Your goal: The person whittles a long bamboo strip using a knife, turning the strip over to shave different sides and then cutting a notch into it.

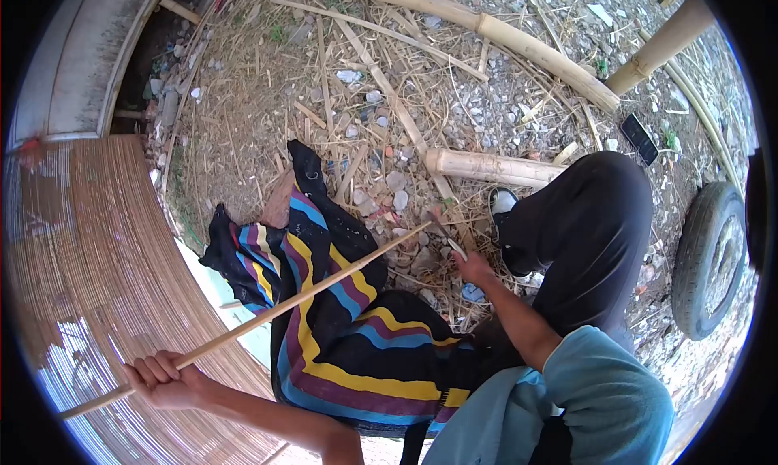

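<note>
Left hand (166,380), at eight o'clock, has its fingers curled round a slender stick (284,305), which slants towards one o'clock, over a striped cloth (365,384), its tip near the view's centre. Right hand (474,269), near the centre towards four o'clock, grips a knife (455,248), blade beside the stick's tip; whether they touch I cannot tell. A tyre (685,262) stands at three o'clock.
</note>
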Tool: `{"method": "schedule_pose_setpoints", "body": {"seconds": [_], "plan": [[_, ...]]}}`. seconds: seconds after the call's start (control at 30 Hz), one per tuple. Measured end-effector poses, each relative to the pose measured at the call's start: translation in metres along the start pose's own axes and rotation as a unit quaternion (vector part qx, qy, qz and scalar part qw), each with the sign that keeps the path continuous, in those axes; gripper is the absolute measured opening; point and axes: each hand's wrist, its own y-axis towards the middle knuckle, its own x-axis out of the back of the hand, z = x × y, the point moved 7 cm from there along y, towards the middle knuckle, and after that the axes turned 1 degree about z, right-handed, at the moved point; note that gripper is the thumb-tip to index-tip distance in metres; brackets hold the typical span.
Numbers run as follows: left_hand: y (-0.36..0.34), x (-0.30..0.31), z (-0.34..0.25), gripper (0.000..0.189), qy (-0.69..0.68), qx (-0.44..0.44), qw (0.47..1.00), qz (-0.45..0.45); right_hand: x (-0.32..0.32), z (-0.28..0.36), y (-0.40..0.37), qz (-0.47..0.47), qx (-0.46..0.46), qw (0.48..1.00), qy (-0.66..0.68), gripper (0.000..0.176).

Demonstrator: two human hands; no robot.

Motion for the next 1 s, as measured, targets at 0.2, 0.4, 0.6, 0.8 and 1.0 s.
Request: {"method": "schedule_pose_setpoints", "body": {"seconds": [0.2,0.4,0.6,0.8,1.0], "plan": [[0.007,0.017,0.007,0.035,0.023,-0.014,0.999,-0.046,-0.031,-0.02,0.013,0.032,-0.035,0.998,0.034,0.064],[0.004,0.028,0.003,0.033,-0.001,0.003,0.999,-0.039,-0.021,0.029,-0.009,-0.023,0.022,0.997,0.077,0.058],[0.002,0.026,0.002,0.031,0.041,-0.003,0.997,-0.069,-0.023,0.026,-0.002,-0.028,0.044,0.998,-0.029,0.061],[-0.006,0.001,-0.007,0.029,0.104,-0.034,0.991,-0.072,-0.003,-0.001,0.01,0.032,-0.019,0.996,-0.085,0.071],[-0.006,-0.034,0.005,0.025,-0.147,0.097,0.951,0.254,-0.011,-0.026,0.032,0.052,-0.016,0.997,-0.056,0.078]]}}
